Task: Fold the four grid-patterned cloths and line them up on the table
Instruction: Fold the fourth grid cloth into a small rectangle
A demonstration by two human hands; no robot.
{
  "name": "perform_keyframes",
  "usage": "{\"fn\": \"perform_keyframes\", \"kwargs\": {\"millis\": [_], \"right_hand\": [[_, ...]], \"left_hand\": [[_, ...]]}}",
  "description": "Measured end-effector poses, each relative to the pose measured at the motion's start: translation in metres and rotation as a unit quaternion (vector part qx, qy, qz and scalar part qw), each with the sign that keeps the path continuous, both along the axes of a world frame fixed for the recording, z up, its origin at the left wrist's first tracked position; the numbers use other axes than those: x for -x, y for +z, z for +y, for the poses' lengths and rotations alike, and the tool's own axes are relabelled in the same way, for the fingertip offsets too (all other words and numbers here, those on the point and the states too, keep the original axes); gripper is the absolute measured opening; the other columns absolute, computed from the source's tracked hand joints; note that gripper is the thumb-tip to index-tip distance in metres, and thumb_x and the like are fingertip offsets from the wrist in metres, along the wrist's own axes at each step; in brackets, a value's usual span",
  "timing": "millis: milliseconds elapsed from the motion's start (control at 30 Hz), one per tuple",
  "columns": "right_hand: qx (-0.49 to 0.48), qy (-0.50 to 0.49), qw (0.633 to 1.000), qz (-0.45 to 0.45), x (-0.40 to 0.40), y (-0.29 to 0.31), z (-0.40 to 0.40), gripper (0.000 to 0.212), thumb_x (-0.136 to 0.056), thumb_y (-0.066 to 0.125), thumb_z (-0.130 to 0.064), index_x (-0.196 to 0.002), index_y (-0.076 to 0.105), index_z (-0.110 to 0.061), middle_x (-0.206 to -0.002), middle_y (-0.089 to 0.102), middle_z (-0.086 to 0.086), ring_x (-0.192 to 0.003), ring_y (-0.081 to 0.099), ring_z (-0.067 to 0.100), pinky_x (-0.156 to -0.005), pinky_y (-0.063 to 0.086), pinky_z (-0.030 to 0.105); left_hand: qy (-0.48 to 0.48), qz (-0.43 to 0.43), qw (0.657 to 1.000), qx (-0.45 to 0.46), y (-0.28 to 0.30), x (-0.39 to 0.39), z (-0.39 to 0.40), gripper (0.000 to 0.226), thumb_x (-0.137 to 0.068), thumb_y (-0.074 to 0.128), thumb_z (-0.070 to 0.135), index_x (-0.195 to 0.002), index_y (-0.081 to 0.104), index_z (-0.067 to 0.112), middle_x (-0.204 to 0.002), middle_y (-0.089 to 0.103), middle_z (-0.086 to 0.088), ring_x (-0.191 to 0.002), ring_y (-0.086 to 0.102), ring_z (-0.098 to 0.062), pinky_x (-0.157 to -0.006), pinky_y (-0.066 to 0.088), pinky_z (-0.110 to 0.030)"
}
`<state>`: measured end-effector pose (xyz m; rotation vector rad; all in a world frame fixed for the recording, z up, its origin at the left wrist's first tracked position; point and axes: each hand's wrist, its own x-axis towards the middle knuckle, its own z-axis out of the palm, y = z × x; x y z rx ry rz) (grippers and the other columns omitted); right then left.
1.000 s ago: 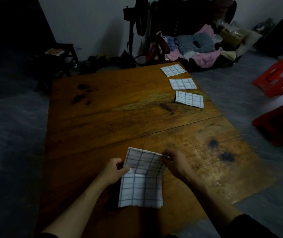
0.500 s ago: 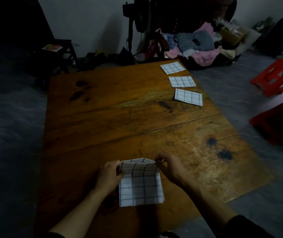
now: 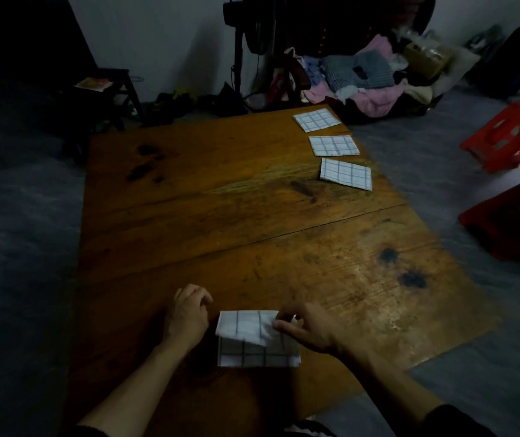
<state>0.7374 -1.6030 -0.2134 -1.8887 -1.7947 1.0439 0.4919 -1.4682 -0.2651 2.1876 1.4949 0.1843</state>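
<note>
Right hand (image 3: 310,331) pinches fourth cloth (image 3: 257,339) top flap; left hand (image 3: 186,313) curled beside, grip unclear. Three folded cloths (image 3: 334,145) far beyond, table (image 3: 221,216) between bare.

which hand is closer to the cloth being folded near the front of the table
Right. The right hand pinches the cloth's folded-over top flap at its right corner; the left hand sits just beside its left edge.

Clothes heap (image 3: 366,80), fan stand (image 3: 238,58) behind; red stools (image 3: 507,137) right.
</note>
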Motion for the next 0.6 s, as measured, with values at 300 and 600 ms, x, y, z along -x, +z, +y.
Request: {"fn": "perform_keyframes", "kwargs": {"millis": [300,600], "right_hand": [[-0.029,-0.013,0.994,-0.109,0.011,-0.025,-0.005,0.025,-0.094,0.056,-0.034,-0.119,0.059,-0.031,-0.122,0.053,-0.007,-0.111,0.048,0.012,-0.09,0.046,0.033],[0.009,0.052,0.98,-0.19,0.037,-0.048,-0.01,0.056,-0.092,0.057,-0.034,-0.144,0.041,-0.02,-0.154,0.033,-0.001,-0.137,0.033,0.02,-0.112,0.032,0.038]], "left_hand": [[-0.026,-0.023,0.999,0.012,0.005,-0.005,-0.008,0.012,-0.094,0.058,0.026,-0.104,0.059,0.032,-0.11,0.051,0.013,-0.105,0.046,-0.007,-0.084,0.041,-0.025],[-0.287,0.07,0.954,-0.054,-0.018,-0.018,-0.045,0.047,-0.083,0.072,0.03,-0.128,0.061,0.021,-0.136,0.057,0.0,-0.123,0.053,-0.02,-0.095,0.045,-0.037]]}}
